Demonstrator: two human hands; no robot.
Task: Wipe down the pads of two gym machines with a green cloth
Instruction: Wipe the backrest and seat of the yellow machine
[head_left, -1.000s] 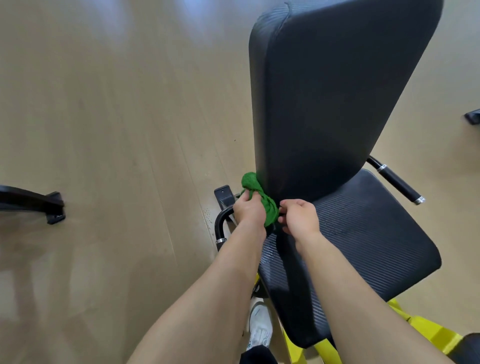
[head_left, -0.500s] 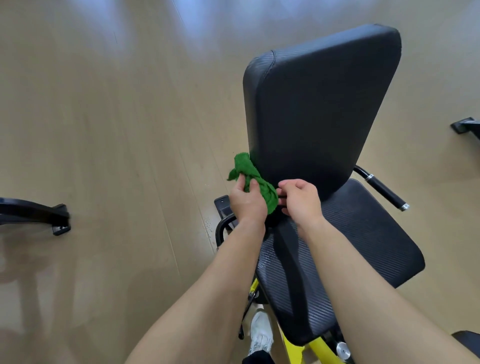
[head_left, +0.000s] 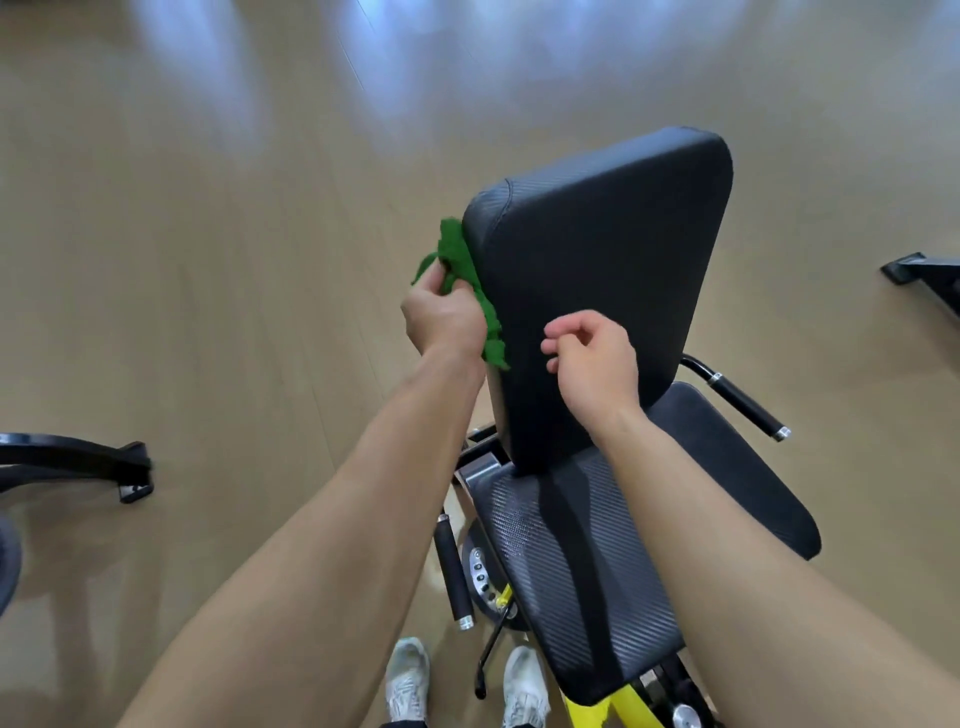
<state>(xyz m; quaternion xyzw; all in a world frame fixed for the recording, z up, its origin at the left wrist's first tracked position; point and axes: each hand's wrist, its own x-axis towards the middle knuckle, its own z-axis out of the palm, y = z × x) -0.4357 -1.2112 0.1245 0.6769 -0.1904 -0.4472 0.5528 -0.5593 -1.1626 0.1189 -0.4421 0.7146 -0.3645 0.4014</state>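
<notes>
On the pale wooden floor (head_left: 208, 260) stood the gym machine you were cleaning, and its tall black back pad (head_left: 597, 291) filled the middle of the view. Below it, nearer to you, lay the black seat pad (head_left: 597, 561), with one short handle (head_left: 748, 402) on its right side and another handle (head_left: 453, 571) on its left. Your left hand (head_left: 441, 317) was closed around the green cloth (head_left: 467, 280) and pressed it against the left edge of the back pad, about halfway up. Your right hand (head_left: 592, 358) hovered in front of the pad face, its fingers (head_left: 558, 332) loosely curled and holding nothing; I could not tell if they touched the pad. I judge that you were in the middle of the work on this machine: the side edge was under the cloth, and the pictures did not show which surfaces were already clean. A part of another machine (head_left: 78, 462) stood far on the left, so the second set of pads probably waited. No container was visible, so nothing can be said about contents.
</notes>
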